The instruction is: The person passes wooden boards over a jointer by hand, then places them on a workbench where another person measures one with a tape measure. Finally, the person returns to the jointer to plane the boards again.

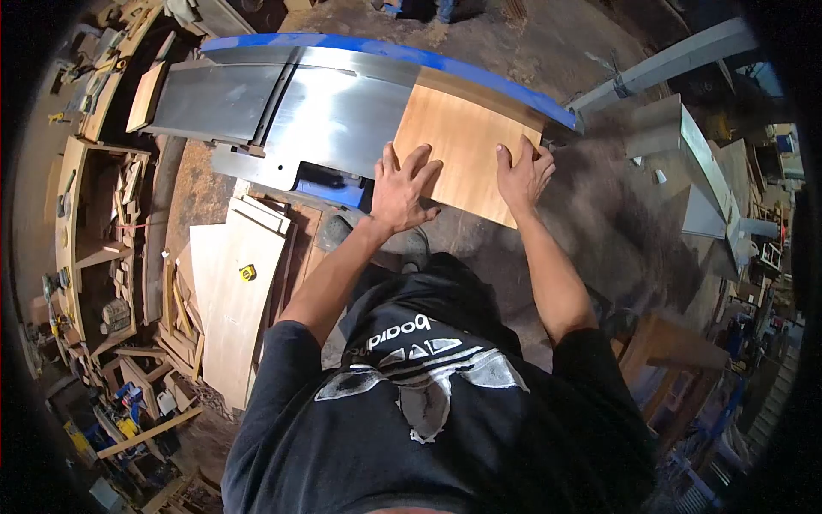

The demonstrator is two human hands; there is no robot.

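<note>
A wide, pale wooden board point(458, 146) lies on the metal bed point(338, 107) of a jointer, against its blue-edged fence point(360, 47). My left hand point(402, 184) rests over the board's near left corner, its fingers spread and slightly bent. At the board's right end, my right hand point(525, 174) grips the edge, thumb on the top face and fingers curled over the side. The undersides of both hands are hidden.
Left of me, long boards point(235, 308) lean in a stack, with a yellow tape measure point(247, 272) on top. A wooden shelf point(77, 231) holds offcuts at far left. Another metal-topped machine point(706, 171) stands to the right. Sawdust covers the floor beside the jointer.
</note>
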